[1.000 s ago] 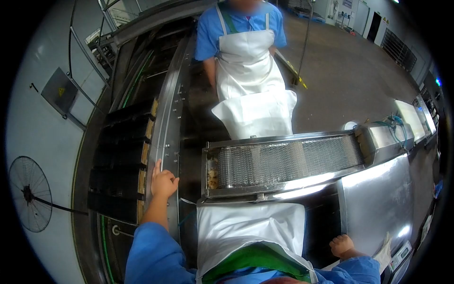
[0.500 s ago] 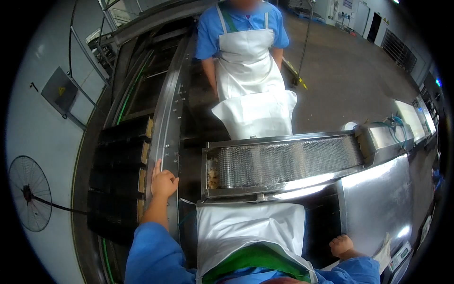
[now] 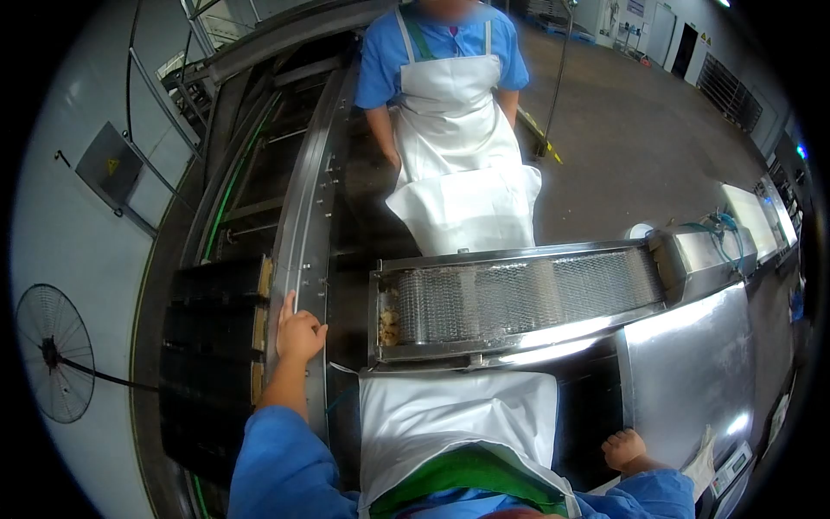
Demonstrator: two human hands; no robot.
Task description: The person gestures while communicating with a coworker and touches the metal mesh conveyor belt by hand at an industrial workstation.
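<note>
My left hand rests on the metal side rail of the long conveyor, its index finger stretched along the rail and the thumb apart. Nothing is in it. Just left of that hand, several dark trays or panels with tan end blocks lie across the conveyor. My right hand is curled into a loose fist at the left edge of a steel table, with no object showing in it.
A wire-mesh belt in a steel frame runs between me and a co-worker in a white apron. Pale crumbs lie at its left end. A fan stands at far left. A small device with a display is at lower right.
The dark trays have shifted along the conveyor toward me, baring more of the frame behind them. Both my hands stay in place. The co-worker's arm has moved slightly.
</note>
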